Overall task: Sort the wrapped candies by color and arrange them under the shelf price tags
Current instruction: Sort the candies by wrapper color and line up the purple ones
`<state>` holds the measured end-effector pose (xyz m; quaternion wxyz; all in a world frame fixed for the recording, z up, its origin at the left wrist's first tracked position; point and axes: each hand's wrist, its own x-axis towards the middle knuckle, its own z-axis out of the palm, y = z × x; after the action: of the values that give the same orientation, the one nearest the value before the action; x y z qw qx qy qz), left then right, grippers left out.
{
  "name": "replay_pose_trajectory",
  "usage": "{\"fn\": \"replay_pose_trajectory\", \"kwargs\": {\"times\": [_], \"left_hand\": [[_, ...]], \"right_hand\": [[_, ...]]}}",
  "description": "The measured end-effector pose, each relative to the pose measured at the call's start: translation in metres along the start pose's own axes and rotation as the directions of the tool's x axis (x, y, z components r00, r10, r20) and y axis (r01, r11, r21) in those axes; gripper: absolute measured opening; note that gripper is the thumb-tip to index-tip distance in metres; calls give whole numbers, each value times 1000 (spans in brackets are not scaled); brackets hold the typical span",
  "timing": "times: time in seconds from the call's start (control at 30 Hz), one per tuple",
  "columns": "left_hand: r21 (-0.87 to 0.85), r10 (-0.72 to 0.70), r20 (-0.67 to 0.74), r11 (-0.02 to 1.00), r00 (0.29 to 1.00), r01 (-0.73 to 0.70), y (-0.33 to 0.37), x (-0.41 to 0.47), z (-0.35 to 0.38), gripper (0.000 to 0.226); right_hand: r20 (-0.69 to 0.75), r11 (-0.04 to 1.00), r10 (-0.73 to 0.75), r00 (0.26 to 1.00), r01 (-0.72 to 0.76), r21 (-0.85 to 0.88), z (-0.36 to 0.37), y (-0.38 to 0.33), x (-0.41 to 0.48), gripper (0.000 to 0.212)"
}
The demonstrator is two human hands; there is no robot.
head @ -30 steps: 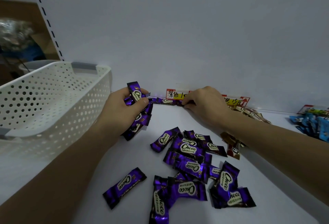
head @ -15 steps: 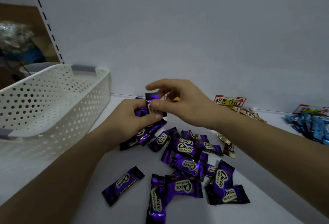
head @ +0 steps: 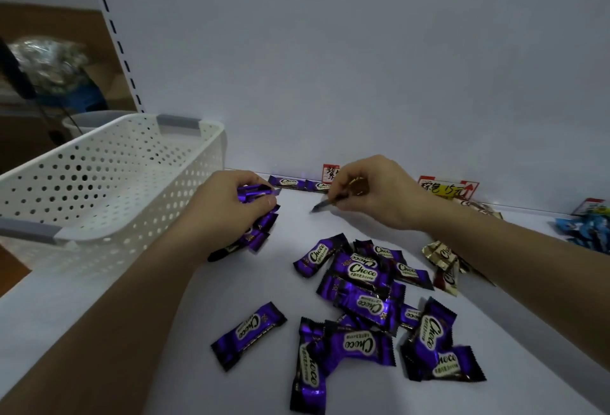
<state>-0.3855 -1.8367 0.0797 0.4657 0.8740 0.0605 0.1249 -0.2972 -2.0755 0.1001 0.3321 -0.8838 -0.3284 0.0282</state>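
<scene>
since half a second earlier the right hand (head: 373, 193) had drawn off from the left hand (head: 227, 210), taking one purple candy (head: 326, 205) with it toward the back of the shelf (head: 198, 381). the hands, which had met over the bundle, were now apart.

a white perforated basket (head: 109, 183) stood at the left of the shelf. between the forearms lay a loose pile of purple candies (head: 366, 286), overlapping, with a lone purple candy (head: 247, 335) apart at its left. brown and gold candies (head: 445, 262) lay to the right of the pile and blue candies (head: 591, 233) at the far right edge. the left hand's fingers were curled round a bundle of purple candies (head: 260, 226). the right hand pinched its single candy by one end, so that the piece showed edge-on, just above the shelf. two placed purple candies (head: 298, 182) lay end to end against the back panel, just left of the purple price tag (head: 330, 173), which the right hand half hid. the brown price tag (head: 445, 187) stood further right.

these pieces looked very light, with slick, crinkly foil that would probably slide against itself in a stack. the crimped ends seemed floppy and the middle stiffer. a pinch across the body would likely give better control for laying one flat in the row.
</scene>
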Motion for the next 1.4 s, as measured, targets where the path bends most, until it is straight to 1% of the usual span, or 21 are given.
{"fn": "replay_pose_trajectory", "kwargs": {"times": [0.03, 0.1, 0.17, 0.23, 0.27, 0.3, 0.37, 0.43, 0.5, 0.57, 0.6, 0.67, 0.73, 0.83, 0.9, 0.97, 1.03, 1.1, 1.23, 1.33, 1.4], "left_hand": [[38, 9, 4, 999, 1000, -9, -2, 0, 1, 6], [113, 36, 15, 993, 999, -38, -5, -2, 2, 13], [169, 70, 32, 983, 997, -75, -5, -6, 6, 16], [213, 101, 47, 971, 994, -108, -3, -11, 10, 17], [235, 112, 57, 964, 992, -123, -2, -14, 13, 17], [255, 118, 73, 958, 990, -133, -1, -16, 14, 18], [291, 129, 115, 944, 985, -158, -2, -20, 15, 21], [333, 149, 172, 922, 974, -200, -4, -26, 15, 26], [390, 168, 241, 885, 956, -254, -7, -32, 13, 41], [439, 173, 305, 847, 937, -300, -9, -38, 10, 56], [461, 179, 326, 827, 928, -322, -9, -40, 8, 60], [482, 231, 345, 788, 910, -383, -11, -42, 5, 66], [461, 278, 346, 782, 896, -420, -13, -41, 5, 64], [385, 335, 323, 808, 885, -446, -17, -40, 6, 45], [345, 366, 294, 821, 883, -455, -20, -41, 6, 33], [324, 390, 275, 823, 879, -466, -22, -43, 5, 27], [321, 400, 275, 819, 874, -476, -22, -43, 4, 27], [336, 401, 283, 809, 871, -482, -23, -43, 4, 31], [428, 381, 279, 773, 882, -469, -22, -47, 4, 41], [445, 372, 298, 760, 879, -473, -23, -48, 2, 43], [420, 383, 325, 761, 864, -495, -23, -47, 1, 43]], "right_hand": [[31, 995, -47, 998, 49, -91, 4, 2, 0, 21], [75, 970, -121, 990, 134, -202, 9, 7, -2, 36], [45, 953, -150, 988, 156, -260, 9, 11, -4, 45], [-67, 965, -138, 988, 119, -236, 4, 12, -6, 40], [-113, 970, -133, 985, 106, -218, 1, 11, -6, 34], [-128, 973, -132, 983, 104, -204, -1, 10, -4, 26], [-40, 969, -118, 992, 107, -222, 1, 8, -1, 11], [57, 955, -104, 993, 116, -275, 9, 10, 2, 18], [82, 951, -107, 991, 126, -282, 14, 11, 6, 20], [116, 939, -127, 985, 157, -305, 14, 9, 9, 16], [131, 929, -147, 980, 182, -323, 13, 7, 11, 13], [122, 928, -178, 976, 208, -308, 11, 3, 14, 14], [93, 948, -150, 984, 170, -268, 12, 3, 17, 17], [50, 942, -117, 992, 127, -310, 17, 7, 20, 14], [7, 924, -141, 990, 134, -359, 17, 12, 18, 16], [-21, 919, -173, 985, 154, -363, 11, 13, 15, 13], [16, 927, -188, 982, 183, -328, 6, 10, 11, 13], [80, 930, -183, 980, 199, -309, 8, 9, 10, 18], [177, 934, -159, 971, 206, -293, 22, 6, 11, 23], [201, 928, -164, 966, 220, -299, 23, -2, 17, 29], [166, 927, -174, 971, 218, -304, 24, -4, 20, 33]]}}
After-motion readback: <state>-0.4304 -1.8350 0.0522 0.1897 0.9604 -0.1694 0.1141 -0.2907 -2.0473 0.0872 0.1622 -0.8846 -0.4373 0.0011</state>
